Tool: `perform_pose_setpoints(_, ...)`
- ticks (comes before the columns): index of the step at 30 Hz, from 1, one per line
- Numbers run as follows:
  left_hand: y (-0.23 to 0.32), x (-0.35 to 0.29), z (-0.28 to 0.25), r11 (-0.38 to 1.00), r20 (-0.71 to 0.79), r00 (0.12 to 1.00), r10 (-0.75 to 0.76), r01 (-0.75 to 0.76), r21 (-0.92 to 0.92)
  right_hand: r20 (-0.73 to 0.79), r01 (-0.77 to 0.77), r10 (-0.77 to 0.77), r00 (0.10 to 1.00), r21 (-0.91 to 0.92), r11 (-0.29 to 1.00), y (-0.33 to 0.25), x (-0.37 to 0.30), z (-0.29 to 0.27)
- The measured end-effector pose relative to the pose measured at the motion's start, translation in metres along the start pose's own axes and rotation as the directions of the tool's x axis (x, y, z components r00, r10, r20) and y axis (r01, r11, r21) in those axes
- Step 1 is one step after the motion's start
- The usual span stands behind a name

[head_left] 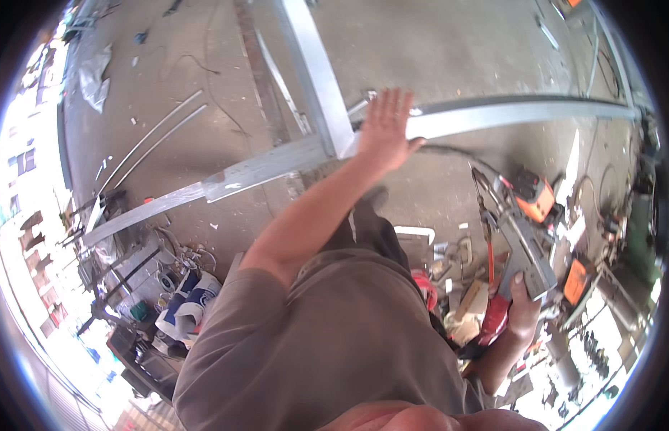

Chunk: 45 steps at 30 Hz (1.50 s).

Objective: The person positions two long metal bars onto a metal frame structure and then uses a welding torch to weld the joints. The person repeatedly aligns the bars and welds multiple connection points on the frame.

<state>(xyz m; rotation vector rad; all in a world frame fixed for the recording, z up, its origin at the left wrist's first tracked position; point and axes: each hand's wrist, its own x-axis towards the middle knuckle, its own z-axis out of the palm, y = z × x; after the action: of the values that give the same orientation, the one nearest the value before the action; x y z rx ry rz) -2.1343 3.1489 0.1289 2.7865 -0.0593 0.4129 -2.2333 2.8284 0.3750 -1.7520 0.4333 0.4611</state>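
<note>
My left hand [388, 129] reaches out, fingers stretched and flat, over the corner where silvery square metal tubes meet. One tube [316, 72] runs away from me, another [521, 118] to the right, and a third [255, 165] slopes down to the left. The palm appears to rest on the joint, hiding part of it. Low at my right side, my right hand [523, 309] is closed around a long grey metal piece [525, 251], thumb on top. A red part [494, 320] sits beside that hand; whether it belongs to the grey piece, I cannot tell.
An orange and black machine [533, 195] stands on the floor to the right, with cables around it. Clutter and a red object [425, 289] lie by my right side. At the lower left are blue and white containers [191, 305]. Two thin rods [158, 136] lie on the floor.
</note>
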Motion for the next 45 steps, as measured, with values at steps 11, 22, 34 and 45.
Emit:
perform_pose_setpoints(11, 0.002, -0.022, 0.022, 0.992, 0.25, 0.966, -0.071, 0.094, -0.08, 0.001, 0.088, -0.088, 0.996, -0.069, 0.994, 0.021, -0.018, -0.027)
perform_pose_setpoints(22, 0.01, -0.036, -0.014, 0.98, 0.251, 0.967, 0.042, 0.008, -0.197, 0.138, 0.087, -0.091, 0.986, 0.029, 0.996, -0.007, -0.046, -0.036)
perform_pose_setpoints(34, -0.027, -0.08, -0.032, 0.997, 0.348, 0.937, 0.032, -0.057, 0.061, 0.174, 0.07, -0.069, 0.982, 0.0, 0.998, 0.014, -0.05, -0.061)
perform_pose_setpoints(45, -0.022, -0.096, -0.038, 0.997, 0.334, 0.942, 0.04, -0.058, 0.041, 0.147, 0.033, -0.039, 0.988, 0.038, 0.999, 0.02, -0.083, -0.068)
